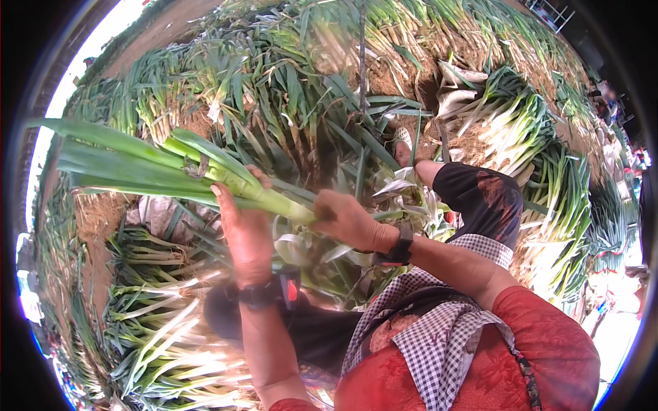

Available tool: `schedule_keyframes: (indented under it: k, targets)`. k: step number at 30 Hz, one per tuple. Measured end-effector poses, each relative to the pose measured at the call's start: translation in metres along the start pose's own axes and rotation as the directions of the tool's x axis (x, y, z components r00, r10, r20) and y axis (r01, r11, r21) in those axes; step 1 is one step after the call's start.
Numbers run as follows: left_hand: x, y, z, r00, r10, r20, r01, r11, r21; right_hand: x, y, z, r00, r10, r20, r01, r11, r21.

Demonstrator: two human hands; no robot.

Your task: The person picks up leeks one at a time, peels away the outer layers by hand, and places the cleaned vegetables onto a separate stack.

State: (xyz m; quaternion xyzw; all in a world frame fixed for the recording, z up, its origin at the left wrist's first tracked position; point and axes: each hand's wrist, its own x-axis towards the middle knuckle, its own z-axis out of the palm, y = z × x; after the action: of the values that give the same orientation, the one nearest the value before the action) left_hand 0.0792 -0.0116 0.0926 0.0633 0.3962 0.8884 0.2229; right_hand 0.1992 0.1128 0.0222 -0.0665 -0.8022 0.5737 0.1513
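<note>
Two hands are clamped on one long green-leaved, pale-stalked leek (205, 175): left hand (243, 229) mid-stalk, right hand (349, 219) beside it; overbending could snap it.

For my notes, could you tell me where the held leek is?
In the head view, the leek lies left of centre, gripped between the left hand and right hand.

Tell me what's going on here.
A person sits among heaps of cut leeks and holds one leek across in front of them with both bare hands. The left hand grips the stalk near its green part; the right hand closes on the pale lower end. Its leaves fan out to the left. More leeks lie piled at lower left and at right, on straw-covered ground.
</note>
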Motion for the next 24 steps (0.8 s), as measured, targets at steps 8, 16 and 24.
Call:
schedule_keyframes:
  k: [8,16,24]
  targets:
    - [0.012,-0.026,-0.04,0.975,0.173,0.142,-0.22,0.86,0.461,-0.025,-0.001,0.033,0.866,-0.445,0.228,0.446,0.48,-0.756]
    - [0.014,-0.02,-0.017,0.997,0.062,0.043,-0.07,0.967,0.243,-0.034,0.037,0.064,0.818,-0.222,0.531,0.555,0.063,-0.829]
    - [0.011,-0.037,-0.026,0.997,0.034,0.076,-0.048,0.981,0.19,-0.112,0.129,0.01,0.565,0.224,0.794,0.218,0.888,-0.405]
